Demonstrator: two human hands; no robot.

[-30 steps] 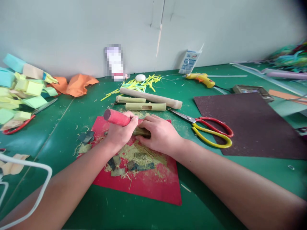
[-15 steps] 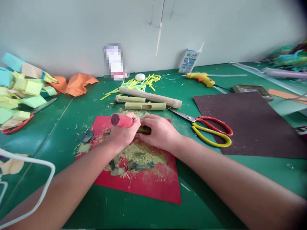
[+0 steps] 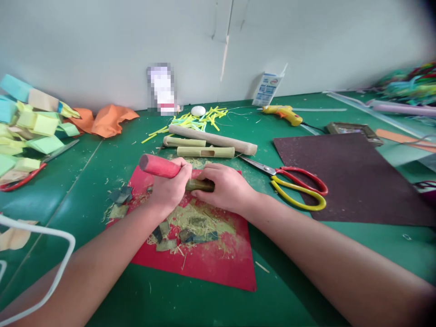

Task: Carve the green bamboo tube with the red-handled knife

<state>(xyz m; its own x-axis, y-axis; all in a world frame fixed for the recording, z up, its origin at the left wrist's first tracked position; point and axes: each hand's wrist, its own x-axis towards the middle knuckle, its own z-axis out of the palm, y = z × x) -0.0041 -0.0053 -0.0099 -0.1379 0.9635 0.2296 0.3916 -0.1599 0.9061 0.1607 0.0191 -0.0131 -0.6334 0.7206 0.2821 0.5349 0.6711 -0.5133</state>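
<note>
My left hand (image 3: 170,187) is wrapped round the thick red wooden handle (image 3: 158,166) of a tool, which leans to the left; its working end is hidden behind my fingers. My right hand (image 3: 226,185) grips a short olive-green bamboo tube (image 3: 199,185), whose left end shows between the two hands. Both hands are above a red sheet (image 3: 225,274) on the green table. Pale shavings (image 3: 204,213) and dark green bamboo chips (image 3: 204,237) lie scattered over it.
Behind my hands lie a bamboo tube with a rectangular slot (image 3: 207,151) and a longer tube (image 3: 218,140). To the right are scissors (image 3: 289,179), a dark brown sheet (image 3: 344,181) and a yellow glue gun (image 3: 284,113). Folded papers (image 3: 37,122) pile up at left, beside a white wire frame (image 3: 68,254).
The red handle has tipped further left, and my left hand has shifted slightly left with it. More of the bamboo tube shows. My right hand stays nearly in place.
</note>
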